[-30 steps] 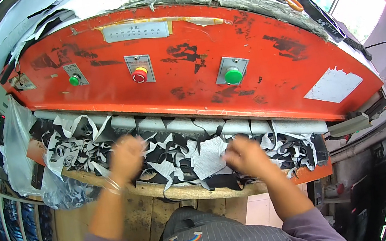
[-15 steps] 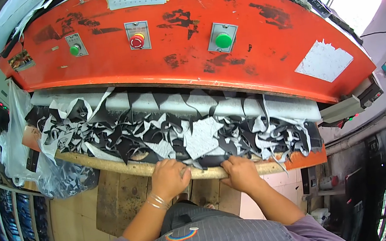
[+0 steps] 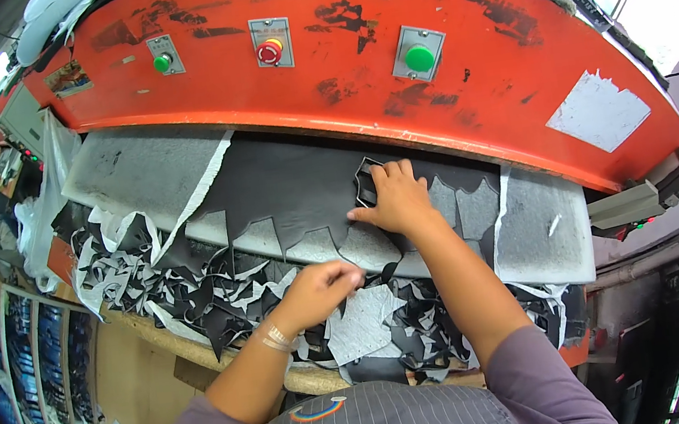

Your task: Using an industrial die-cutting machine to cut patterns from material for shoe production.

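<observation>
Under the red machine (image 3: 289,102), the pulled-out board (image 3: 545,222) now bares dark sheet (image 3: 292,180), the right hand (image 3: 400,199) loosely gripping a cutter (image 3: 359,187), the left hand (image 3: 312,294) half-curled, seemingly empty.

Grey-wht slab (image 3: 134,167) carries 1 lg blk sheet (image 3: 291,175) across its mid, front edge cut jagged. Wood-edged ledge (image 3: 147,326) in front holds blk & wht scraps (image 3: 166,271), heaped, w/ 1 bigger pale pc (image 3: 362,326) on top.
</observation>
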The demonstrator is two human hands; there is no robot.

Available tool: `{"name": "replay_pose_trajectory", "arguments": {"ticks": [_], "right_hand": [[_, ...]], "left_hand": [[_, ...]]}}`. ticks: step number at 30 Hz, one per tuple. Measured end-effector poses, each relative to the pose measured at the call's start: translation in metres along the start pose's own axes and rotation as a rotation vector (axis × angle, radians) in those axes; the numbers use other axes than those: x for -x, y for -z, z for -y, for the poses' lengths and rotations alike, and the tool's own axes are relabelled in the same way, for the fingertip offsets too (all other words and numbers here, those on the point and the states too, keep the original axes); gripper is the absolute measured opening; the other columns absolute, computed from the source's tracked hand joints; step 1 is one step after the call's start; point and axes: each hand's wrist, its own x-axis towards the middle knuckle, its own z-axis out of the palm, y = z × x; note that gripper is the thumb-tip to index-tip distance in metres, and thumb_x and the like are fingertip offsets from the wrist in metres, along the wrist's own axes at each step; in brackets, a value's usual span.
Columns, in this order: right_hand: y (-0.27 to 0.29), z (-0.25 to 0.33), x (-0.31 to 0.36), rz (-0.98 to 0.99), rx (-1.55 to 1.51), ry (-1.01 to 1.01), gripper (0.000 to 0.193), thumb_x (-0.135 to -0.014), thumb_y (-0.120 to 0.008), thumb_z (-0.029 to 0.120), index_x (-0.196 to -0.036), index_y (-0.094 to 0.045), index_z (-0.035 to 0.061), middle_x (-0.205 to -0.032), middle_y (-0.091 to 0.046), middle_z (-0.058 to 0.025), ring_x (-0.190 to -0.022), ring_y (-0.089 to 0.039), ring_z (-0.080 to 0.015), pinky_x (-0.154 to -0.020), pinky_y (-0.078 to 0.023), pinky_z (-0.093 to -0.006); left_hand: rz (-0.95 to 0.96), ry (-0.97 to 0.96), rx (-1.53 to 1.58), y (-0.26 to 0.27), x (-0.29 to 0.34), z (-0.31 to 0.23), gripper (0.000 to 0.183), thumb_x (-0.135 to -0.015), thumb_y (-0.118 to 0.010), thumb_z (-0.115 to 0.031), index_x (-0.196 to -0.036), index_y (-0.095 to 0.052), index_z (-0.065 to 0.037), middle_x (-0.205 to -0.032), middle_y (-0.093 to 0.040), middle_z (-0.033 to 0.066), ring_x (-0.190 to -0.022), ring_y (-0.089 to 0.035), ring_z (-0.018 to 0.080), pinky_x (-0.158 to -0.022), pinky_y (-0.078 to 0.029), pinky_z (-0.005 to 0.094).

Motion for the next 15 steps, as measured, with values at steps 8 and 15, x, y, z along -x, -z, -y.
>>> {"name": "replay_pose_trajectory", "arguments": {"ticks": [8,15], "right_hand": [[-0.010,-0.067,0.001,-0.274,-0.467,0.038,0.034,-0.069,-0.071,0.032,-0.091,-0.071,0.0057,-0.106,-0.064,-0.0084,-0.108,-0.052,-0.0281,-0.089,-0.046,-0.0402],[-0.016,-0.092,0.090,-0.108,-1.466,-0.003,0.041,-0.084,-0.065,0.021,-0.118,-0.058,-0.0005,-0.108,-0.062,-0.0046,-0.100,-0.056,-0.0124,-0.090,-0.043,-0.0292]], "left_hand": [[-0.236,0.065,0.297,-0.027,-0.072,0.000,0.038,-0.095,-0.056,-0.019,-0.127,-0.052,0.002,-0.121,-0.060,0.0157,-0.098,-0.061,0.0168,-0.085,-0.050,0.0289],[-0.169,0.040,0.439,-0.060,-0.086,-0.029,0.077,-0.092,-0.064,-0.037,-0.147,-0.025,0.001,-0.137,-0.046,0.0211,-0.125,-0.045,0.0231,-0.102,-0.040,0.0377]]}}
